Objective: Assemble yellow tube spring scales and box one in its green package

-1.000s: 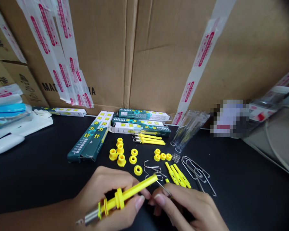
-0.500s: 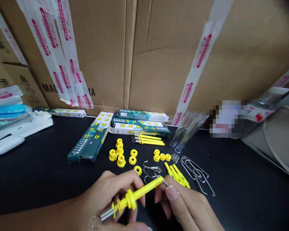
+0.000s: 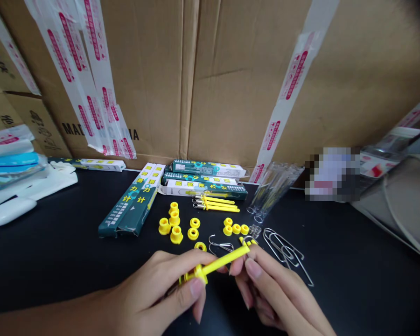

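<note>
My left hand (image 3: 161,280) is closed around a yellow spring scale rod (image 3: 226,261), thumb and fingers gripping it at its flanged collar. The rod slants up to the right, and its lower end is hidden in the palm. At the rod's upper tip my right hand (image 3: 276,284) pinches a metal hook (image 3: 252,237), whose curved wire shows just above the tip. Whether the hook is through the rod's end I cannot tell. Close beyond the hands lie loose metal hooks (image 3: 222,246) and a yellow ring (image 3: 200,246). Yellow slotted pieces (image 3: 245,241) are partly covered by my right hand.
Yellow flanged caps (image 3: 176,234), small yellow caps (image 3: 235,228), springs (image 3: 255,231) and large bent wires (image 3: 283,247) lie on the black table. Behind them are yellow rods (image 3: 220,205), printed boxes (image 3: 129,205) and clear tubes (image 3: 275,191). A big cardboard box (image 3: 231,93) stands at the back.
My left hand has shifted its grip, with the thumb now over the collar and the rod's metal end hidden. Rod tip and right hand have moved slightly right and up.
</note>
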Demonstrator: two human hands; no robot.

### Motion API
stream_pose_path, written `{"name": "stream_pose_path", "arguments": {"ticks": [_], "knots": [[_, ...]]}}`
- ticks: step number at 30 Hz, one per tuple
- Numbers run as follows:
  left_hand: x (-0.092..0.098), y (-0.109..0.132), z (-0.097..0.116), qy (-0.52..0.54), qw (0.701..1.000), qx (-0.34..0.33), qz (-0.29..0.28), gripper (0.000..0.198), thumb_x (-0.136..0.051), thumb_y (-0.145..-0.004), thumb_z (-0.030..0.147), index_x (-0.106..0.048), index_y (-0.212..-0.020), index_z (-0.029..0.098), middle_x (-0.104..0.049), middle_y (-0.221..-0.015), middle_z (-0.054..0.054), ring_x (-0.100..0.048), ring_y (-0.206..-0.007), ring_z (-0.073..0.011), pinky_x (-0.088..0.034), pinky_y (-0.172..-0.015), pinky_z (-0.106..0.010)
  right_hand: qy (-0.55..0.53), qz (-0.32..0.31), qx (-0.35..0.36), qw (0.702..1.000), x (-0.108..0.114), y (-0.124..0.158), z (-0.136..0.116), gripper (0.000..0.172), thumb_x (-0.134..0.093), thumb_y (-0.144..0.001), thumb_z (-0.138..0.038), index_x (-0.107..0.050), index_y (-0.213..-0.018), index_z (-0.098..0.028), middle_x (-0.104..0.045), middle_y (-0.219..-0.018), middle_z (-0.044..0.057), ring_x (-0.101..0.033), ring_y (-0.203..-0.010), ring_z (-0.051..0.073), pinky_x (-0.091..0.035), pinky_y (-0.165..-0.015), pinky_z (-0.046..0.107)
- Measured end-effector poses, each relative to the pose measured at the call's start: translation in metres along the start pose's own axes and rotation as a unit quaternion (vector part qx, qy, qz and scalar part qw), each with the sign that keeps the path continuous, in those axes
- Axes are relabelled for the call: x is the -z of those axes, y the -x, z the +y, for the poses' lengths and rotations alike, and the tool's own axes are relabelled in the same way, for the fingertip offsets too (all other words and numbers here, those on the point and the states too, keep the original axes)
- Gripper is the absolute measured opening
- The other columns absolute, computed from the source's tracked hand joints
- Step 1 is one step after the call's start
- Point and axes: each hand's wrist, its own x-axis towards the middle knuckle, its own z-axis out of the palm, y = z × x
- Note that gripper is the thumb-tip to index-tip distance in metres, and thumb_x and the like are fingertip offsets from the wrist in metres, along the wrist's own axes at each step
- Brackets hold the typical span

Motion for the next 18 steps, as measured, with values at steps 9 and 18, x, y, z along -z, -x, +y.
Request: {"name": "stream_pose_path", "arguments": {"ticks": [9,18], "knots": [[0.001,0.000,0.000,-0.011,1.000,-0.013,0.007,0.040,-0.042,-0.105,0.057,-0.067,-0.104,0.027,-0.064,-0.082,0.004,-0.057,-0.071,-0.0147,-0.042,-0.070,-0.022,-0.053,-0.012,-0.004,0.999,-0.005,0.002,0.008,0.044,-0.059,-0.096,-0.066,-0.060,-0.103,-0.023,-0.063,-0.069,-0.003,-0.033,-0.049,0.008,-0.022,-0.042,0.020],[0.000,-0.009,0.001,-0.036,0.999,0.013,-0.014,0.026,-0.044,-0.108,0.038,-0.063,-0.097,0.024,-0.059,-0.076,0.006,-0.056,-0.070,-0.0125,-0.039,-0.067,-0.021,-0.020,-0.044,-0.029,0.998,-0.001,-0.003,0.016,0.040,-0.068,-0.092,-0.059,-0.063,-0.082,-0.021,-0.065,-0.072,0.000,-0.034,-0.038,0.003,-0.021,-0.031,0.017]]}}
